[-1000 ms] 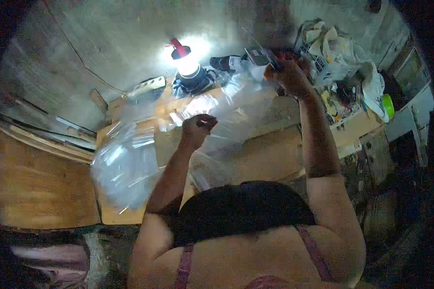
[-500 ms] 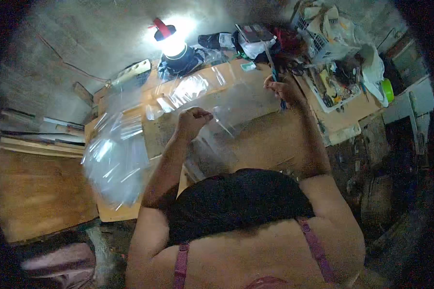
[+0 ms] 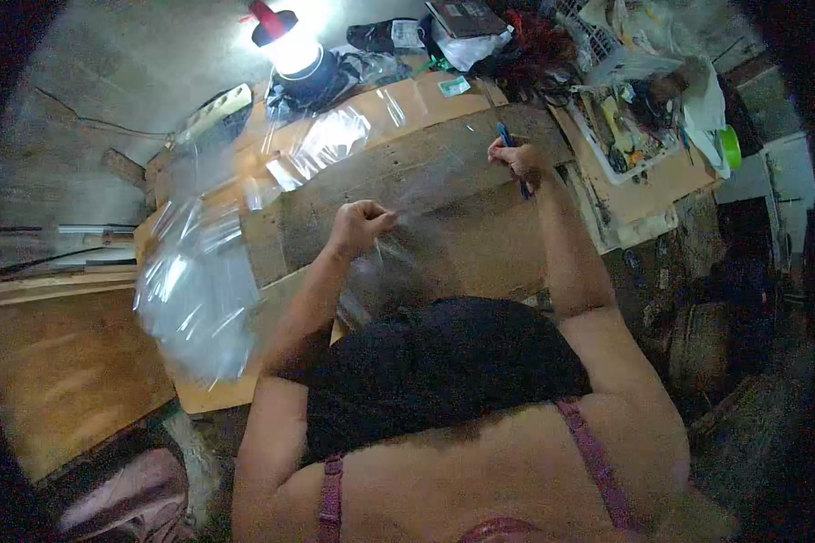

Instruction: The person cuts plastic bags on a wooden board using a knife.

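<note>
My left hand [image 3: 362, 226] is closed in a pinch on a thin clear plastic sheet [image 3: 380, 276], which hangs below the fingers towards my lap. My right hand [image 3: 521, 165] grips a slim blue-handled tool [image 3: 505, 136]; its exact kind is blurred, though a narrow strip seems to extend from its far end. Both hands are above the brown cardboard [image 3: 480, 240]. Left of them lies a pile of shiny clear plastic sheets [image 3: 199, 290]. Further back, more glossy clear plastic [image 3: 335, 140] rests on the cardboard.
A bright lamp [image 3: 290, 54] stands at the back. A dark notebook [image 3: 466, 18] and bags lie behind the cardboard. At right, a white tray [image 3: 638, 190] holds assorted small tools, beside a bright green lid [image 3: 730, 147]. Wooden boards [image 3: 63, 294] are at left.
The view has shifted a little. My right hand has moved slightly down with the blue-handled tool, whose long strip now shows less. My left hand still pinches the plastic.
</note>
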Demonstrator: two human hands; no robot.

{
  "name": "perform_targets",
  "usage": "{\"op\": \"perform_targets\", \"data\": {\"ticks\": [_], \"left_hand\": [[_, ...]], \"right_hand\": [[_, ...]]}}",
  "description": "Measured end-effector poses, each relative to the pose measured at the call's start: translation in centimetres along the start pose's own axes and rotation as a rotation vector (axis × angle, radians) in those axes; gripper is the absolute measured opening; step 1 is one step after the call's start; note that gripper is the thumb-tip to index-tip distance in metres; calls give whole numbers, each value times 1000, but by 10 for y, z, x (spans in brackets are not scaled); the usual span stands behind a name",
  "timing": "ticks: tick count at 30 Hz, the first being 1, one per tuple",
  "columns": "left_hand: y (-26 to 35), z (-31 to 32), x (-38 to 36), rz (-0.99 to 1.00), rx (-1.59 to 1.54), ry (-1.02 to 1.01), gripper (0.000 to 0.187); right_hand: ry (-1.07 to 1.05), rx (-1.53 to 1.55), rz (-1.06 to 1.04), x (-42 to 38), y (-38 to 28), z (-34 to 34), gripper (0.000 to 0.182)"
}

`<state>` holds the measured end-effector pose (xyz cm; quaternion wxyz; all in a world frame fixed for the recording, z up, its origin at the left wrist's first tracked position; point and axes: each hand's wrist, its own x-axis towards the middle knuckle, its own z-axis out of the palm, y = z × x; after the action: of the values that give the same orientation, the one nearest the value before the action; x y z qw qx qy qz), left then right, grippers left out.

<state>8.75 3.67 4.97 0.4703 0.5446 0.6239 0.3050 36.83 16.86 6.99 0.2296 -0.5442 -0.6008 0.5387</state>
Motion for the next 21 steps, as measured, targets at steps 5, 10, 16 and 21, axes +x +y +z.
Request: {"op": "perform_targets", "data": {"ticks": [5, 10, 16, 21], "left_hand": [[-19, -2, 5, 112, 164, 208, 17], [-33, -13, 12, 85, 213, 249, 18], [-46, -30, 24, 56, 334, 286, 23], [-36, -47, 28, -8, 488, 180, 25]], "right_hand": [[72, -15, -116, 11, 23, 15, 16], [150, -311, 76, 32, 51, 36, 20], [325, -573, 54, 44, 67, 62, 18], [307, -450, -52, 32, 51, 74, 20]]}}
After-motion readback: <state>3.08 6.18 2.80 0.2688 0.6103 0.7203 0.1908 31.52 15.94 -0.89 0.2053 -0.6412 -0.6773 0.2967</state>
